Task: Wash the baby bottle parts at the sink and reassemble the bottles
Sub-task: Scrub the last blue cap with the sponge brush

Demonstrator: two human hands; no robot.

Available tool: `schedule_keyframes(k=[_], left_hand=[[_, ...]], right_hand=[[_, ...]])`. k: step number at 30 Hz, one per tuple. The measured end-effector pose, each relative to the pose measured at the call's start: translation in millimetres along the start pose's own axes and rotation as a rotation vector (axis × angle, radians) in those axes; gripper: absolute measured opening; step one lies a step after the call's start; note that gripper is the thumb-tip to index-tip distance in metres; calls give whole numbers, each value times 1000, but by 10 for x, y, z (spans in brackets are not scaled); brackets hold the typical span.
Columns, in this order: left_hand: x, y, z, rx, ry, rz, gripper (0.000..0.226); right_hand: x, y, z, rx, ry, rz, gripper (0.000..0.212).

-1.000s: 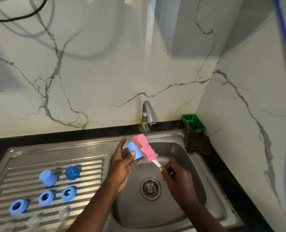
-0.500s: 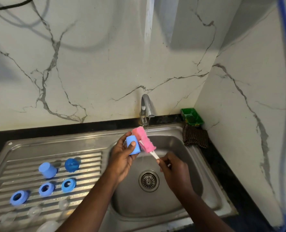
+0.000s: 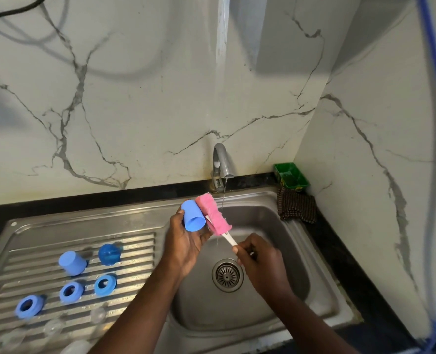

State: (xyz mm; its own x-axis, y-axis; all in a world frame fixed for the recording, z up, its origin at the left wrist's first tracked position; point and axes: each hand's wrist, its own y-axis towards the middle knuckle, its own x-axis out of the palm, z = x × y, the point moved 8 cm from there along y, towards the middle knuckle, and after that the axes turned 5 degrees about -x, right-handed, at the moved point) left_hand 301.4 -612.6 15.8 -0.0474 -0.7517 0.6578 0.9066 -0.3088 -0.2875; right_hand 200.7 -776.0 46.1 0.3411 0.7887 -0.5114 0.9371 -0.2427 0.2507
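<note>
Head view. A: How do your arms lie?
B: Both forearms rise from the bottom edge toward the middle of the frame, over the sink (image 3: pixel 288 251) basin. Your left hand (image 3: pixel 186 241) has its thumb and fingers curled round the blue cap (image 3: pixel 192 218), whose open mouth faces lower right.
A: And your right hand (image 3: pixel 260 256)?
B: It sits lower right of the cap, knuckles up, fingers clamped on the white handle of the bottle brush (image 3: pixel 213 215). The pink sponge head lies against the cap's right side, outside the mouth.
A: The other parts?
B: Three blue rings (image 3: pixel 71 292), a second cap (image 3: pixel 72 263) and a blue dome (image 3: pixel 109 254) sit on the drainboard (image 3: pixel 135 241), lower left.
</note>
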Motion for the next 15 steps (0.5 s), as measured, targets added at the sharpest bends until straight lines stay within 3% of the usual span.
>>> schedule_keyframes(k=[5, 10, 15], left_hand=[[65, 38, -18, -5, 35, 1, 49], [-158, 121, -78, -78, -19, 211, 39], [-258, 138, -121, -150, -109, 261, 48]], right_hand=[[0, -1, 15, 34, 45, -13, 21], [-41, 20, -74, -28, 43, -80, 20], [-288, 47, 38, 10, 0, 17, 17]])
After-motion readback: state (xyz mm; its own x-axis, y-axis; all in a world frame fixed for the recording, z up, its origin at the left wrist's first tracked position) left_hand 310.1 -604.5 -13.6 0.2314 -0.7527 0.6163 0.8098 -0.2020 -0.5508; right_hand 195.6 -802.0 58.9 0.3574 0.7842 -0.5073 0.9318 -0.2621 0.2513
